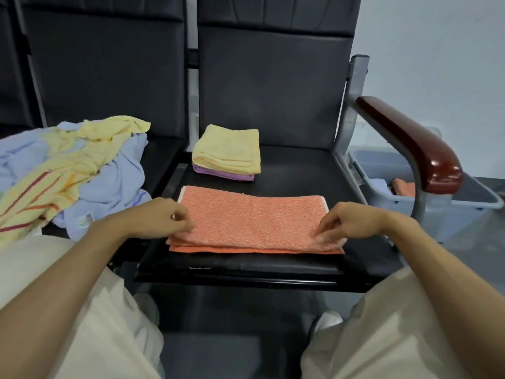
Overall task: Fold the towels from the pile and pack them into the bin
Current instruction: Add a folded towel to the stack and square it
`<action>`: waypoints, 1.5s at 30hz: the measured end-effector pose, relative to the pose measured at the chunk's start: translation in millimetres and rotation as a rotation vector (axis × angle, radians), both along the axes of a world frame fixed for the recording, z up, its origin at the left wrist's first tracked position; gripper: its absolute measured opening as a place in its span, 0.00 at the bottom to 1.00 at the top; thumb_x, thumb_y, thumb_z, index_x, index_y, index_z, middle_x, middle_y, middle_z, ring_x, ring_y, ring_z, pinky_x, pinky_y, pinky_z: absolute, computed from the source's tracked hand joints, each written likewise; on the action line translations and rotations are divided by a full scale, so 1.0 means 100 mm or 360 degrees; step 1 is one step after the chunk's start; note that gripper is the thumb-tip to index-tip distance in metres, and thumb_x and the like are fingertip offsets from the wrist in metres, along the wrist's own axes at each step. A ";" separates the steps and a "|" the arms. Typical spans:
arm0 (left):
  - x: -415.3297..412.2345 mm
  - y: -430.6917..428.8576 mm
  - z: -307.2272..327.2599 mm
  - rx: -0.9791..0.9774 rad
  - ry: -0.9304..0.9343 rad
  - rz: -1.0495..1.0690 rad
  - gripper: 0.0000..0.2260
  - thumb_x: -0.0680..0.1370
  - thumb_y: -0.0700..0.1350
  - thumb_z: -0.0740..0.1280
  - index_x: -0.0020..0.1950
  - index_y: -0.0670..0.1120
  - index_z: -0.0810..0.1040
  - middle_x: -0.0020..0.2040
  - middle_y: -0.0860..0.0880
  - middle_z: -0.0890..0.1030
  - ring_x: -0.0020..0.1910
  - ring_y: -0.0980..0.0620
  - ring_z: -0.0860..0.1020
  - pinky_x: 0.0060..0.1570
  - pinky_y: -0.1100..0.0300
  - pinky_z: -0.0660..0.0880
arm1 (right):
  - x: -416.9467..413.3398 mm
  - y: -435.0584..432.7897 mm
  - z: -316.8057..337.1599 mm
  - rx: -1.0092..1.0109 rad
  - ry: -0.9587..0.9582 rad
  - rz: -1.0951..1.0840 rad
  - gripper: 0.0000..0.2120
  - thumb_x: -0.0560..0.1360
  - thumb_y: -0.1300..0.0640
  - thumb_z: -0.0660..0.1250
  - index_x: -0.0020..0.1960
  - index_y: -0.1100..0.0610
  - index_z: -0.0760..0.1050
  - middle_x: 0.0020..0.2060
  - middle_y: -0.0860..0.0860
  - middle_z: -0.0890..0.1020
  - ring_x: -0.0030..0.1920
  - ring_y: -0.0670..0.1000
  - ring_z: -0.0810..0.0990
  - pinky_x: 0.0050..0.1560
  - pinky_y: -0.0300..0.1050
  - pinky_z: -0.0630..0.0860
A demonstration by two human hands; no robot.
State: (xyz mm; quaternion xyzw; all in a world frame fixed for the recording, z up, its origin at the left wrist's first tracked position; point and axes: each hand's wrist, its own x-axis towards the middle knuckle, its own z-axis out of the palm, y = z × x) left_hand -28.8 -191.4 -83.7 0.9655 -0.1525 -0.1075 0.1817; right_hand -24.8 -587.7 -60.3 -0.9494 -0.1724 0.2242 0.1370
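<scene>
The orange towel (pixel 251 220) lies part-folded along the seat's (pixel 300 165) front edge. My left hand (pixel 164 218) and right hand (pixel 352 222) each pinch a near corner of it with curled fingers. I reckon I should lift both evenly, keeping the edges matched.

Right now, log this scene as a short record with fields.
work surface: black seat
being folded: orange towel, lying flat at the seat's near edge
left hand: pinches the towel's near left corner
right hand: pinches its near right corner
folded stack: yellow towel on purple towel, further back on the seat
pile: unfolded blue and yellow towels on the next seat, left
bin: grey, right of the armrest, some folded cloth inside
</scene>
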 end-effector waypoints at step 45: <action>0.33 -2.38 0.42 -0.1211 0.0863 0.0565 0.09 0.77 0.35 0.62 0.56 0.41 0.72 0.38 0.45 0.75 0.34 0.52 0.75 0.32 0.60 0.71 | 0.25 0.08 -0.09 0.0977 0.0322 -0.1186 0.10 0.79 0.65 0.55 0.42 0.63 0.73 0.34 0.57 0.78 0.32 0.54 0.78 0.34 0.50 0.80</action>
